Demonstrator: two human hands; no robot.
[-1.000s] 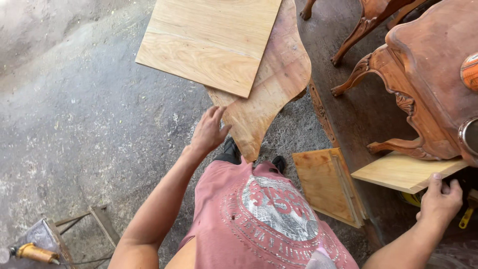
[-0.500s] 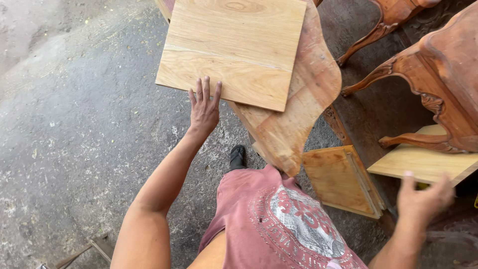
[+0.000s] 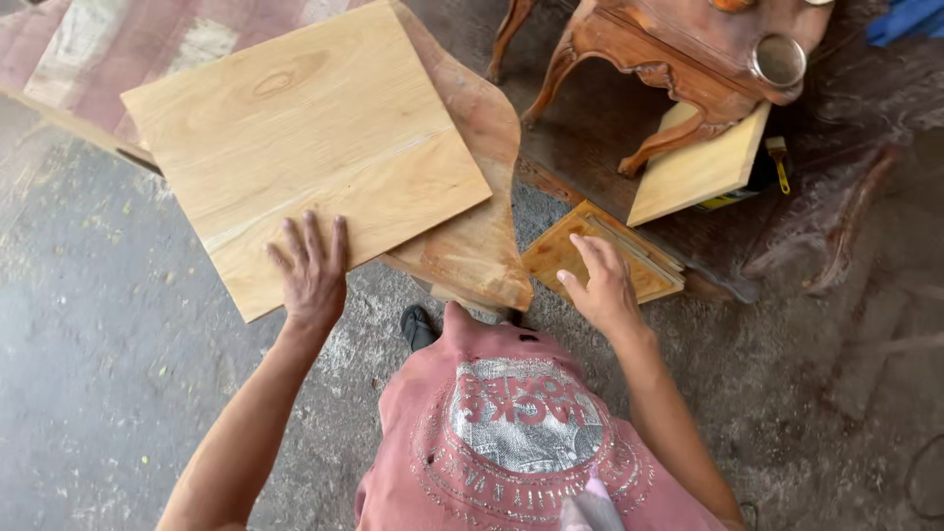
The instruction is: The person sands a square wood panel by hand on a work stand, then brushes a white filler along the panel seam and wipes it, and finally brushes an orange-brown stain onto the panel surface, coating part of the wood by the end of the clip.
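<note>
Left hand (image 3: 313, 270) flat on square board (image 3: 295, 138)

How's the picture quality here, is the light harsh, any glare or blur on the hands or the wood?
Head view: soft, even daylight with faint shadows; the left hand on the square pale wood panel is sharp; the right hand looks slightly soft; the round metal tin on the carved wooden table shows a bright sheen; wide-lens bending at the edges.

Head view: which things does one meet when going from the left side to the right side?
Left hand flat on the square light board → curved brown board → right hand → small framed panel → carved wooden table.
</note>
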